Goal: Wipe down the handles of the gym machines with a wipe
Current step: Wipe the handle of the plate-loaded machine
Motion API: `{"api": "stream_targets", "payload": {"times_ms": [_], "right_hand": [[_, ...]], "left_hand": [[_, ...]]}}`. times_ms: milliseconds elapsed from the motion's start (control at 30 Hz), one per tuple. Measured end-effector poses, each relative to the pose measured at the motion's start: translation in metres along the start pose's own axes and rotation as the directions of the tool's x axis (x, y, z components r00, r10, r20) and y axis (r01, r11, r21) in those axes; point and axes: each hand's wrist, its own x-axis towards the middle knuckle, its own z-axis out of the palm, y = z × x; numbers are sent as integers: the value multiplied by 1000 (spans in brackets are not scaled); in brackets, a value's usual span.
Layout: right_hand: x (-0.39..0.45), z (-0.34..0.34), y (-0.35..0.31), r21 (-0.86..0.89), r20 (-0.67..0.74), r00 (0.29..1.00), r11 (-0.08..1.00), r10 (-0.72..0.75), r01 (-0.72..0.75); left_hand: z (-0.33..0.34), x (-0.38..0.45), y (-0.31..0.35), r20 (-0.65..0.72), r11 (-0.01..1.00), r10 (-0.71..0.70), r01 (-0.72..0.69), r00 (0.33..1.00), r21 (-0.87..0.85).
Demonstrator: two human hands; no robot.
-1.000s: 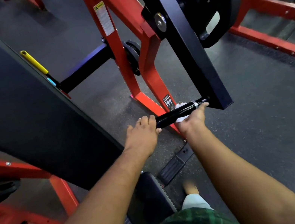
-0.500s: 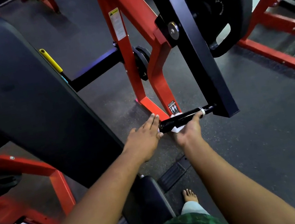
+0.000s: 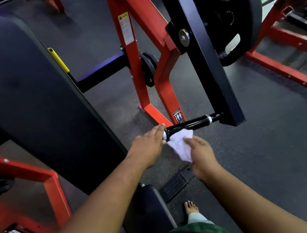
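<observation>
A glossy black handle (image 3: 189,124) juts sideways from the foot of a black lever arm (image 3: 203,50) on a red gym machine. My left hand (image 3: 148,148) lies flat with straight fingers, its fingertips touching the handle's free end. My right hand (image 3: 201,154) holds a white wipe (image 3: 181,144) just below the handle near that same end. The wipe's upper edge touches the underside of the handle.
A large black padded backrest (image 3: 27,101) slopes across the left. The red frame uprights (image 3: 138,57) stand behind the handle. A black weight plate (image 3: 232,10) hangs on the lever at upper right. More red frames stand at right and lower left. A bare foot (image 3: 191,207) is on the dark rubber floor.
My right hand slid along the handle from the lever end toward the free end and dropped below it, so the wipe now shows. The left hand has stayed at the handle's end.
</observation>
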Motion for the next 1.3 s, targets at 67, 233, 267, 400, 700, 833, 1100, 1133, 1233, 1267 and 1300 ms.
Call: {"api": "stream_targets", "payload": {"times_ms": [67,233,267,400,700,833,1100,1133,1233,1267,1300], "right_hand": [[1,-11,-15,-316,-38,878,839,-478,443],[50,2,-9,-727,558,657,83,-506,682],[53,4,-2,-734,590,641,5,-492,679],[70,-21,-1,-737,637,554,-212,-536,642],[69,-4,-10,-731,647,597,-164,-474,662],[75,-17,-9,-683,686,531,-188,-498,706],[103,-60,-56,-950,310,770,-156,-558,269],[98,-50,-51,-949,308,768,-120,-561,293],[70,-5,-21,-855,452,733,-14,-509,518],[61,9,-9,-802,518,689,-9,-507,597],[56,16,1,-758,559,651,1,-514,652]], "left_hand": [[0,3,1,-21,999,-29,28,999,-30],[0,3,6,-54,995,-72,68,996,-73],[0,2,7,-43,994,-80,76,996,-74],[-2,4,8,-51,996,-90,88,995,-32],[0,6,14,-69,990,-143,143,987,-6],[0,7,14,-56,990,-144,143,988,-14],[3,7,15,-44,987,-161,160,986,-29],[3,7,15,-44,987,-159,158,986,-26],[1,8,16,-59,987,-158,157,986,-14],[1,7,16,-63,987,-160,159,985,-16],[1,6,16,-67,987,-160,159,985,-19]]}}
